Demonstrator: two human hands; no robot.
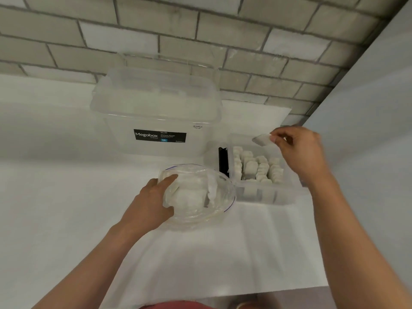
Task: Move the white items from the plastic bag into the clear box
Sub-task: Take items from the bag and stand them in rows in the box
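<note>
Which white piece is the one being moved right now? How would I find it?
Start at the big lidded Megabox tub by the brick wall, then look right to the small open clear box. Above its far corner, the right hand pinches one white piece: the only one in the air, not standing in rows.

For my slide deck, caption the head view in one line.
Right hand holds a white item over the clear box; left hand steadies the bag.

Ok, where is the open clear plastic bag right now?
In the head view, the clear plastic bag sits centre on the white counter, held by the left hand, just left of the small clear box.
</note>
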